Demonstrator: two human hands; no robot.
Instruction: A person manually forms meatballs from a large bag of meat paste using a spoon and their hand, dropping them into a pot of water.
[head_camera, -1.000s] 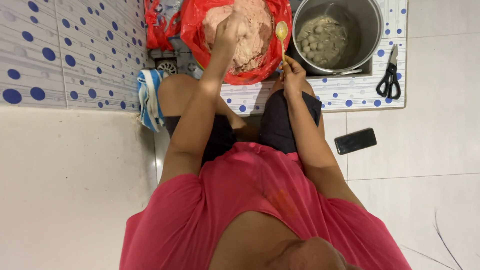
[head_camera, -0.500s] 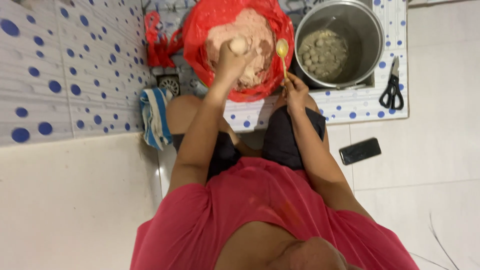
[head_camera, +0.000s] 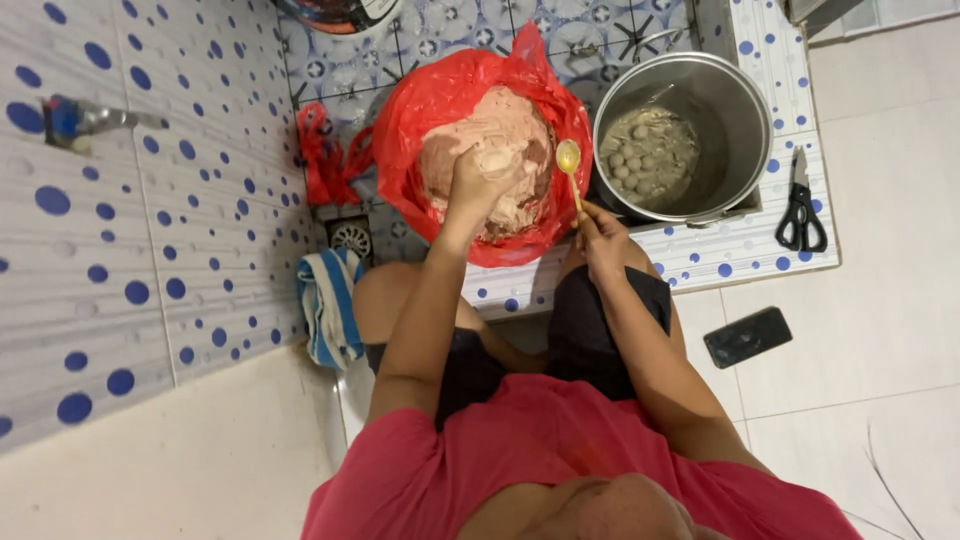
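We are squeezing the soft, sticky paste (head_camera: 490, 195) inside the red bag (head_camera: 420, 110) with our left hand (head_camera: 478, 180) clenched around a lump; our right hand (head_camera: 600, 235) is pinching the spoon (head_camera: 570, 165) by its slim handle beside the pot (head_camera: 700, 110).

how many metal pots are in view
1 whole pot, right of the red bag of paste, holding balls in liquid. The edge of another round vessel shows at the top, too cut off to identify.

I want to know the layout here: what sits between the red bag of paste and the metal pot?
In the head view, the spoon held upright by the right hand stands between the red bag and the metal pot.
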